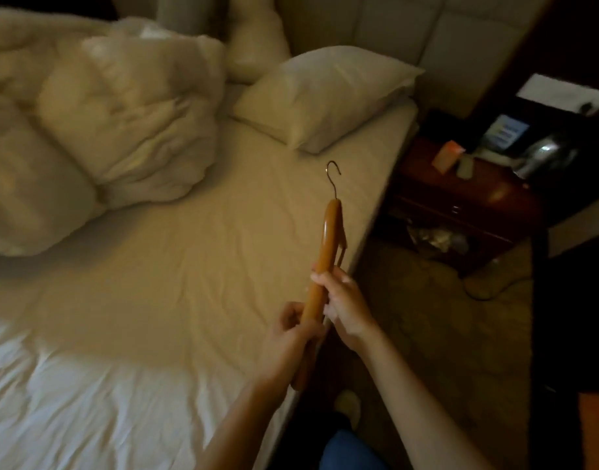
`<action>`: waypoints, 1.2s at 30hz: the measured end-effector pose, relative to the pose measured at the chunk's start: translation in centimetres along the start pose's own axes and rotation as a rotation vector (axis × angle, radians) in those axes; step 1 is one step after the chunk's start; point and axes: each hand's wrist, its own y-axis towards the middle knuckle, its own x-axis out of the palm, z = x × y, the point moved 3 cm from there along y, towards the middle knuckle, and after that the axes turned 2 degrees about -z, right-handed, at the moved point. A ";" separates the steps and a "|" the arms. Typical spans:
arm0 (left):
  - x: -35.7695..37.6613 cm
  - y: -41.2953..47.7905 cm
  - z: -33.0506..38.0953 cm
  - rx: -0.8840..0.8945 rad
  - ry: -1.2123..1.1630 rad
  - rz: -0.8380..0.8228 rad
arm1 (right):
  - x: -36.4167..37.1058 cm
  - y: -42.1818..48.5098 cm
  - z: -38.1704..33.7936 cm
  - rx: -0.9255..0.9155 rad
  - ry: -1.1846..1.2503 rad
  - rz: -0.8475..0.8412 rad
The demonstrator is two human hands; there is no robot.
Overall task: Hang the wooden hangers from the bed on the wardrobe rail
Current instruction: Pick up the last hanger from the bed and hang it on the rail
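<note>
I hold a wooden hanger [329, 232] edge-on above the right edge of the bed [176, 266], its dark metal hook pointing away from me toward the pillow. My left hand [291, 337] grips the hanger's near end from the left. My right hand [342, 300] is wrapped around the wood a little farther up, from the right. Whether this is one hanger or more held together is hard to tell. No other hanger shows on the sheet, and the wardrobe rail is out of view.
A rumpled white duvet [115, 130] lies heaped on the bed's left, a pillow [325, 96] near the headboard. A dark wooden nightstand [460, 198] with small items stands right of the bed, on patterned carpet [427, 317]. My shoe [349, 405] is by the bed's side.
</note>
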 end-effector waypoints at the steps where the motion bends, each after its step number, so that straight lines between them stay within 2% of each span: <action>1: 2.8 0.4 1.0 0.018 0.032 -0.027 | -2.5 -0.2 -1.6 -0.021 0.018 0.035; 5: 14.5 2.8 4.2 0.075 0.095 -0.189 | -13.2 -1.5 -8.4 -0.146 0.066 0.216; 10: 29.0 2.7 7.1 0.155 0.202 -0.495 | -26.9 -6.0 -14.6 -0.295 0.162 0.422; 14: 39.3 1.1 8.2 0.193 0.345 -0.772 | -36.2 -11.6 -17.7 -0.373 0.179 0.650; 19: 50.7 -1.9 7.4 0.218 0.503 -1.024 | -46.1 -19.7 -18.6 -0.455 0.262 0.876; 26: 64.6 -6.9 3.8 0.075 0.672 -1.327 | -55.5 -29.3 -16.6 -0.608 0.480 1.192; 31: 72.9 -11.4 4.1 0.153 0.754 -1.525 | -60.4 -35.3 -18.9 -0.779 0.613 1.365; 36: 79.6 -16.7 5.2 0.225 0.789 -1.748 | -63.3 -42.2 -21.1 -0.792 0.568 1.644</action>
